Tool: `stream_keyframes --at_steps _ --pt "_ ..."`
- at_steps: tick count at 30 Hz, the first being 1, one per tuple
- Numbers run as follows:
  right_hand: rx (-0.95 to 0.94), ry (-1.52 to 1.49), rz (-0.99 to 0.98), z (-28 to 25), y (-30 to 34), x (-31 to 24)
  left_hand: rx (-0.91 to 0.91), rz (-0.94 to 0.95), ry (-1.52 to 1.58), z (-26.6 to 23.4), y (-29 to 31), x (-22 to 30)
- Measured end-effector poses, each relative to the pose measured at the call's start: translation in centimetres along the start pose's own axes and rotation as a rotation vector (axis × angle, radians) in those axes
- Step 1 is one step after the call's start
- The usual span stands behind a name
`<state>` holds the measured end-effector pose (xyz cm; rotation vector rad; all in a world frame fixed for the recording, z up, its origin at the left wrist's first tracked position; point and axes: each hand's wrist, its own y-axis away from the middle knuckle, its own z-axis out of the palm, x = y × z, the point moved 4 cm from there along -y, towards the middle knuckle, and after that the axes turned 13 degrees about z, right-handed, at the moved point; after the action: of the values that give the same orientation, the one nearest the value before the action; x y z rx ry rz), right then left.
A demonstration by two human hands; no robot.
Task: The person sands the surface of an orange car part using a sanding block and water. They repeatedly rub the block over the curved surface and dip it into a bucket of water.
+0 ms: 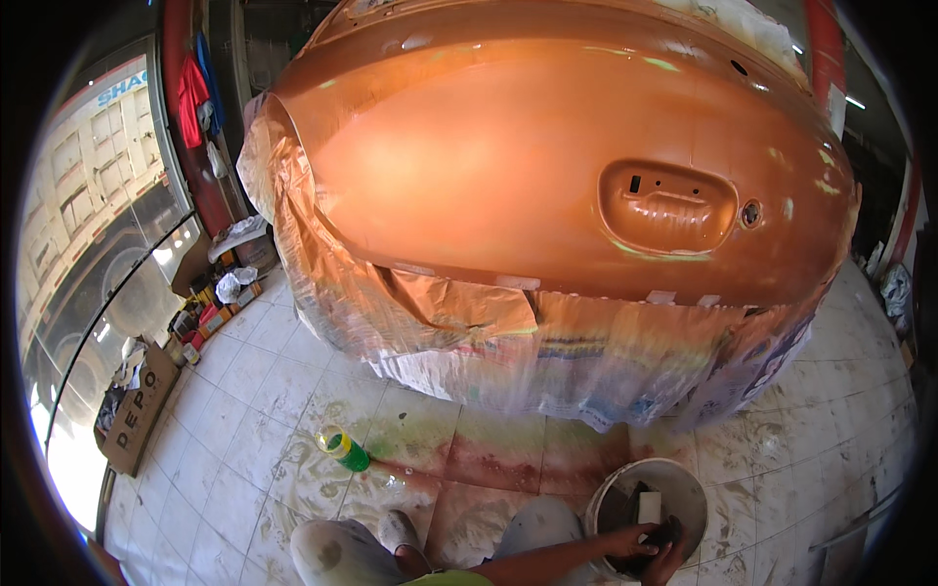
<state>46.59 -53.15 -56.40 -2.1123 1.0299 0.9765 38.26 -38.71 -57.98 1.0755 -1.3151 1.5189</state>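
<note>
My left hand (628, 539) reaches across my body to the right, over a round bucket (699, 493) beside my knee. Close against it is my right hand (664, 566). Between the two hands is a small dark piece (665, 533), with the fingers of both closed on it; its kind is unclear. In the bucket, just beyond the fingers, a pale rectangular block (650, 506) shows among dark contents. In front of me stands an orange-painted car panel (469, 166) with a recessed handle pocket (669, 207). Masking sheeting (606, 366) hangs below its lower edge.
A green bottle with a yellow top (344, 447) stands on the tiled floor left of centre. An open cardboard box (142, 410) and several cans and packs (210, 317) line the left side. Through the opening there a truck (103, 195) shows. Reddish and green stains mark the tiles.
</note>
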Motion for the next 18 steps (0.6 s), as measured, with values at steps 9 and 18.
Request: stream_keyframes --at_steps 9,18 --pt "-0.009 -0.012 -0.012 -0.4 0.1 -3.7 0.054 -0.029 -0.009 -0.3 0.1 -0.4" --pt "-0.375 -0.513 0.384 0.7 -0.6 -3.2 0.141 -0.13 -0.014 -1.7 1.2 6.1"
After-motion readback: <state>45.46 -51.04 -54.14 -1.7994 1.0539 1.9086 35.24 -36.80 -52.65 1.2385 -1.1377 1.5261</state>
